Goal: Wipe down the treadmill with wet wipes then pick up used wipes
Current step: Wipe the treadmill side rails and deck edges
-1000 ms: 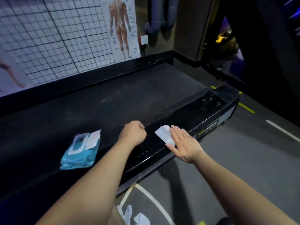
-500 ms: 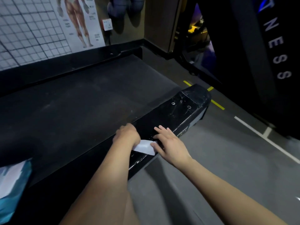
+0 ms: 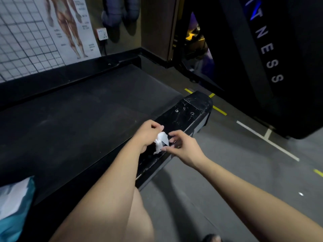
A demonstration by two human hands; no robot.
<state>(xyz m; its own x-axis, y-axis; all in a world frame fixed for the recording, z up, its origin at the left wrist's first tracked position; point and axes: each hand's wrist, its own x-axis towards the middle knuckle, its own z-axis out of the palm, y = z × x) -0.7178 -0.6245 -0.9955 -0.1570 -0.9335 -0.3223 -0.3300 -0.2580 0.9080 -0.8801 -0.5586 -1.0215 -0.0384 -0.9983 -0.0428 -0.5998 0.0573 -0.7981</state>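
Wipe: crumpled, hanging upright between left hand and right hand; fingers of both pinch it, above treadmill rail.

I read the treadmill's belt as matt black rubber, faintly dusty. The side rail along its near edge is glossy black plastic, scuffed with pale scratches. The wipe is thin, soft white tissue, crumpled. Toward the belt's left end, the wipes pack looks like shiny teal plastic film. The floor is matt grey.
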